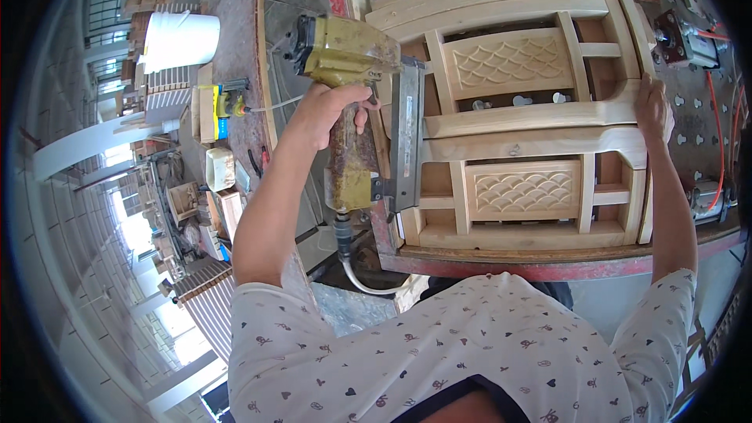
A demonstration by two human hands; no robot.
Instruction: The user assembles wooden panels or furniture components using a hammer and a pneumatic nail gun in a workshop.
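Observation:
My left hand [333, 110] grips the handle of a worn yellow-green pneumatic nail gun [354, 78]. Its grey magazine [407, 137] presses against the left edge of two unfinished wooden frames [533, 117] lying side by side on the bench. Each frame holds a panel carved with a fish-scale pattern [507, 61]. My right hand [652, 106] rests flat on the right end of the frames, where the two curved rails meet. An air hose [360, 278] hangs from the bottom of the gun's handle.
The frames lie on a red-edged metal jig table [548, 266] with keyhole slots and clamps [685, 39] on its right side. A white bucket [180, 39] and a second bench with tools [227, 102] stand to the left. Stacked wooden parts fill the floor at far left.

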